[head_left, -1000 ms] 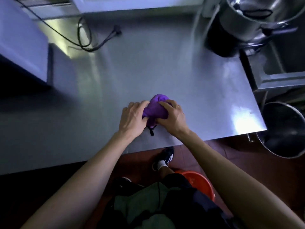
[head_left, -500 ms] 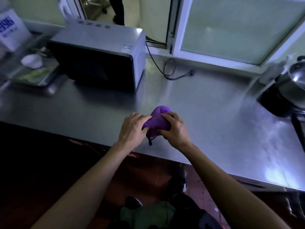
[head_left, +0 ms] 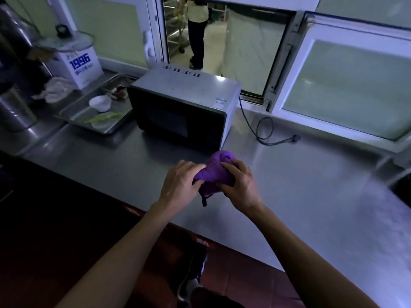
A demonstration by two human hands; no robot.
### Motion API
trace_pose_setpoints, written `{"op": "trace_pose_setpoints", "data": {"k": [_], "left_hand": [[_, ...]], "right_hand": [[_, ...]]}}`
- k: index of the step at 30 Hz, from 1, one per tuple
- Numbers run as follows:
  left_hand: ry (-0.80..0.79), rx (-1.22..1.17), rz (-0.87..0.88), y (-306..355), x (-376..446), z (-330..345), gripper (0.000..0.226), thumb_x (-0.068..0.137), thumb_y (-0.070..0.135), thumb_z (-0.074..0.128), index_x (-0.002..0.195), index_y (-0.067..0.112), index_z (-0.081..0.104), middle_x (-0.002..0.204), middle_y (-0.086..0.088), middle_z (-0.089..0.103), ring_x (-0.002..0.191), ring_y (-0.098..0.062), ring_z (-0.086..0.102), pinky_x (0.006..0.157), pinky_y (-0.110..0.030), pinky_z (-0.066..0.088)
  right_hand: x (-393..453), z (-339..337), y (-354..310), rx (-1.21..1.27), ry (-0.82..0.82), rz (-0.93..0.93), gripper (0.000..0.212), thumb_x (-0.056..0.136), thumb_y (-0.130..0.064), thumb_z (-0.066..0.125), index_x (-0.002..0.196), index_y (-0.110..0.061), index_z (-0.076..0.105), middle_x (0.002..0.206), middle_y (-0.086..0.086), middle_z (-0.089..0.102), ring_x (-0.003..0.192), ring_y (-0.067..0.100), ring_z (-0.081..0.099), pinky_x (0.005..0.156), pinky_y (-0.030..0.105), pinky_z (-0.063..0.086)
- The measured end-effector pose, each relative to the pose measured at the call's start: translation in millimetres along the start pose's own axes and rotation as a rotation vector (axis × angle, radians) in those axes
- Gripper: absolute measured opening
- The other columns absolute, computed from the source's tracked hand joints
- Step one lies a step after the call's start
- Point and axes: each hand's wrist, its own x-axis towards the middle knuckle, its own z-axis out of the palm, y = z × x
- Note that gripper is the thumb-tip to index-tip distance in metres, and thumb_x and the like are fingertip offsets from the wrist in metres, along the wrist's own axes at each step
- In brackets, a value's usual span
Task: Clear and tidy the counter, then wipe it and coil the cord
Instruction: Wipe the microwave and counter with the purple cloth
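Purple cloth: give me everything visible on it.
The purple cloth is soft fabric, bunched into a rounded wad with folds, not spread flat. A short dark tag or loop hangs from its lower edge. It is held just above the steel counter, in front of the microwave's right corner. The left hand grips its left side, the right hand its right. Whether it is wet cannot be told.

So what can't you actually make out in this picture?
- Head view: most of the purple cloth, bunched under the left hand and right hand.
- Where the cord joins the microwave: behind its side.
- The sticker on the microwave: too small.
- The pot at the right edge: cut off.
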Motion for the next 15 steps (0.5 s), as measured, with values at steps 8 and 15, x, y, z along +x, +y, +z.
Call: {"op": "trace_pose_setpoints", "data": {"k": [8, 15], "left_hand": [[-0.007, 0.049, 0.011, -51, 70, -12, 0.044, 0.076, 0.019, 0.082, 0.118, 0.016, 0.07, 0.099, 0.002, 0.069, 0.094, -0.025, 0.059, 0.08, -0.046, 0.05], [0.001, 0.074, 0.089, -79, 175, -17, 0.041, 0.08, 0.018, 0.078, 0.12, 0.015, 0.069, 0.102, -0.001, 0.07, 0.096, -0.027, 0.06, 0.082, -0.046, 0.049]], "right_hand": [[82, 23, -12, 0.038, 0.073, -0.026, 0.061, 0.073, -0.017, 0.083, 0.131, -0.015, 0.064, 0.138, 0.012, 0.053, 0.122, 0.034, 0.051, 0.104, 0.046, 0.044], [182, 12, -8, 0.012, 0.169, -0.002, 0.061, 0.073, -0.011, 0.079, 0.132, -0.016, 0.064, 0.139, 0.012, 0.052, 0.124, 0.036, 0.049, 0.107, 0.045, 0.042]]}}
